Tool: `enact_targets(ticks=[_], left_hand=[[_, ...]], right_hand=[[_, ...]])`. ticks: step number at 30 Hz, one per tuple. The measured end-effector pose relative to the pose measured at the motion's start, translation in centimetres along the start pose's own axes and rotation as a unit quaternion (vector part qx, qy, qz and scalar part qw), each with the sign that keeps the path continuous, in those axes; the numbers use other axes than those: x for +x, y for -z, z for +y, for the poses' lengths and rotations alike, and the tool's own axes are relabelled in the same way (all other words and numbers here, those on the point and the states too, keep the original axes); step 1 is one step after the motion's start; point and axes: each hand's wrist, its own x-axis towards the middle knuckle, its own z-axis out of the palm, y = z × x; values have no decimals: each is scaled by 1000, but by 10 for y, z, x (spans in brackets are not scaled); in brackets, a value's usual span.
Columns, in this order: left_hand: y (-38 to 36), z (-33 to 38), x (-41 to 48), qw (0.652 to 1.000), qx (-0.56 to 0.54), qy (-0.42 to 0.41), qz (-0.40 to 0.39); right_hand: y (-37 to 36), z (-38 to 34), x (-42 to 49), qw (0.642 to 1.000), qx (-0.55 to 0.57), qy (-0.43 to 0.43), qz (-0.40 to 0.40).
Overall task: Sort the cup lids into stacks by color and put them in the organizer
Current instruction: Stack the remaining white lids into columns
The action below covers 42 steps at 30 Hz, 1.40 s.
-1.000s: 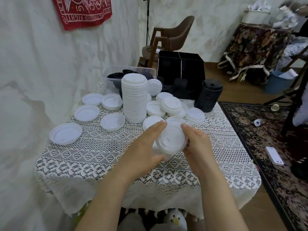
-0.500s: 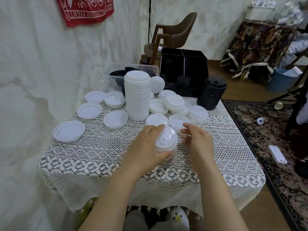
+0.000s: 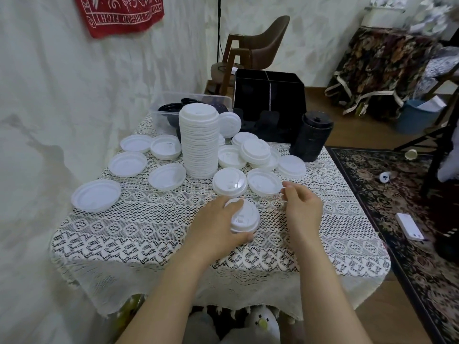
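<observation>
The small stack of white plastic cup lids (image 3: 244,218), likely light and bendy, sits rim-gripped in the left hand (image 3: 213,223) fingers; the right hand (image 3: 301,207) fingers curl loosely, empty.

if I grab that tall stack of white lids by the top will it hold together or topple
The tall white stack looks narrow for its height, so a push near the top may tip it. Its lids seem only nested, so lifting the top might separate them.
</observation>
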Motion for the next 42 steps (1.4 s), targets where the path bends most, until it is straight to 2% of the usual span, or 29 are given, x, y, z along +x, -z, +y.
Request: enact_targets(ticks=[2,5,7,12,16,18,20,24,28,30,34,37,42], left_hand=[[1,-3,0,1000,-3,-6,-5],[2,-6,0,1000,6,-12,-7],[3,-5,0,1000,8,-14,-4],[4,-6,-1,1000,0,-13,-5],[6,-5,-1,1000,-3,-15,-11],[7,-5,-2,1000,1,-17,-12],[7,-5,-2,1000,5,-16,-14],[7,-4,-2,1000,3,-13,-17],[8,-4,-3,1000,7,-14,-18],[8,-3,-3,1000,7,-14,-18],[9,-3,-3,1000,6,-15,-17],[9,-3,-4,1000,9,-19,-21],[10,-3,-4,1000,2,-19,-22]], right_hand=[[1,11,3,984,-148,90,-46],[-1,24,8,900,-377,189,-109],[-3,28,8,874,-425,208,-109],[-4,25,7,901,-367,215,-88],[-2,0,-2,976,-151,142,-72],[5,-8,-1,987,-99,123,-34],[13,-10,5,988,-110,103,-13],[18,4,12,967,-237,86,-32],[18,3,9,937,-339,79,1],[18,-3,3,919,-391,39,-41],[16,0,-11,853,-507,9,-122],[18,-2,-12,852,-507,21,-129],[22,-5,-7,859,-455,63,-226]])
